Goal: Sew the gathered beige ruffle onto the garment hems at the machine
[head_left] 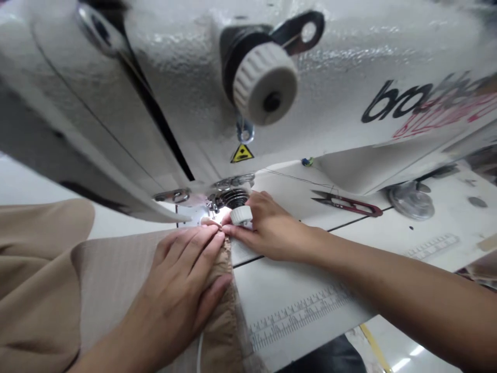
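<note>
Tan fabric (116, 280) lies on the bed of a white sewing machine (174, 62), its gathered edge (223, 311) running up toward the lit needle area. My left hand (182, 280) rests flat on that fabric, fingers stretched forward to just in front of the presser foot, thumb out over the gathered strip. From the right, my right hand (272, 228) reaches in beside the needle area, thumb and forefinger pinching the fabric's edge. Part of its fingers is hidden behind a small white knob (241, 214).
Red-handled thread snips (349, 202) lie on the bed to the right, near a clear round plastic case (412, 199). A printed ruler scale (303, 313) runs along the front table edge. The machine head overhangs both hands, with a large tension knob (266, 83) above.
</note>
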`<control>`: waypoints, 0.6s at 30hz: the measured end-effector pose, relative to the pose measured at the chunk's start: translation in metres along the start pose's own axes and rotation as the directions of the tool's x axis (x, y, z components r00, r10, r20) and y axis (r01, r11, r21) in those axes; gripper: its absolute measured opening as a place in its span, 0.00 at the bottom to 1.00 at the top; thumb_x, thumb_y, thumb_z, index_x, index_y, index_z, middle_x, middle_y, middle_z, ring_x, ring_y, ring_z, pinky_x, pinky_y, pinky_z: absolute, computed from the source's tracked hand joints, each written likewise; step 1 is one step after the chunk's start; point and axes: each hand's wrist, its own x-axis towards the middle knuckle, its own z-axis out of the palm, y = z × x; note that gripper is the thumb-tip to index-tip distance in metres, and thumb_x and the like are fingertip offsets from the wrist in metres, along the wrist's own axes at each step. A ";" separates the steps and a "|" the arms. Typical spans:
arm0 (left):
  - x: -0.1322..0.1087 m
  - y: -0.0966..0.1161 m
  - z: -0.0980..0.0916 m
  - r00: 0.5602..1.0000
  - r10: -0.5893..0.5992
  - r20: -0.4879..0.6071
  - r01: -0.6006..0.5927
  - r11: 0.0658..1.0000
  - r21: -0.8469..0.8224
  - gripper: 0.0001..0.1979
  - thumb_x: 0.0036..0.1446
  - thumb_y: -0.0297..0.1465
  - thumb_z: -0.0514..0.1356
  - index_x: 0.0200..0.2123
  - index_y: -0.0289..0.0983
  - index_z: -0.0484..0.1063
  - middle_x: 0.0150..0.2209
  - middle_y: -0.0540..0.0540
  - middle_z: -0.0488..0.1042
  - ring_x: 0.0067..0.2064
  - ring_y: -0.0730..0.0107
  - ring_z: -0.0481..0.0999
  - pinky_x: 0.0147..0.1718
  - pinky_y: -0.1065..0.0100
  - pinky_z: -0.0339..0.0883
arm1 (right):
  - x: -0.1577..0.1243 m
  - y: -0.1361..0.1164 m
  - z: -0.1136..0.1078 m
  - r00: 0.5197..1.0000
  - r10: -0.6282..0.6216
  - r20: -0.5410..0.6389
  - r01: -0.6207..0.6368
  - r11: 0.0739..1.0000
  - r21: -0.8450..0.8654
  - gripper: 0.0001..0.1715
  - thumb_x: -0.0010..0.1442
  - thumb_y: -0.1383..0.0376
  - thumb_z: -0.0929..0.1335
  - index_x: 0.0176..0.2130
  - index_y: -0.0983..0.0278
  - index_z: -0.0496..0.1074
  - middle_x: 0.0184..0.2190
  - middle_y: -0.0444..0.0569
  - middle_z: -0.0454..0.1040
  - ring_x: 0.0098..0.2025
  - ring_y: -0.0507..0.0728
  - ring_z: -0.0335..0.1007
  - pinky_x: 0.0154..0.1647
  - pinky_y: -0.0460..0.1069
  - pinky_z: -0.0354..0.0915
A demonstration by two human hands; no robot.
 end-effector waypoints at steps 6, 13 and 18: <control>0.000 0.000 0.000 1.000 0.027 -0.005 -0.027 1.000 0.006 0.23 0.69 0.31 0.56 0.64 0.33 0.66 0.61 0.36 0.72 0.62 0.47 0.69 0.62 0.48 0.57 | 0.002 0.001 0.001 0.999 0.013 -0.042 -0.012 0.999 0.033 0.05 0.69 0.63 0.71 0.41 0.60 0.79 0.44 0.49 0.78 0.51 0.60 0.71 0.55 0.56 0.62; -0.001 0.000 -0.001 0.999 0.036 0.005 -0.036 0.997 0.064 0.21 0.70 0.32 0.56 0.62 0.30 0.67 0.60 0.35 0.74 0.62 0.45 0.68 0.60 0.45 0.56 | 0.007 -0.006 0.005 0.994 0.080 -0.068 -0.076 0.995 0.057 0.06 0.62 0.67 0.73 0.32 0.60 0.75 0.37 0.46 0.78 0.43 0.59 0.72 0.49 0.54 0.63; 0.000 -0.004 -0.003 1.000 0.006 -0.003 -0.005 0.994 0.111 0.20 0.71 0.33 0.55 0.61 0.29 0.68 0.58 0.33 0.75 0.61 0.45 0.68 0.59 0.45 0.56 | 0.014 -0.004 0.019 0.964 0.146 -0.221 -0.141 0.989 0.040 0.08 0.60 0.64 0.75 0.33 0.59 0.72 0.41 0.47 0.78 0.49 0.61 0.72 0.55 0.56 0.63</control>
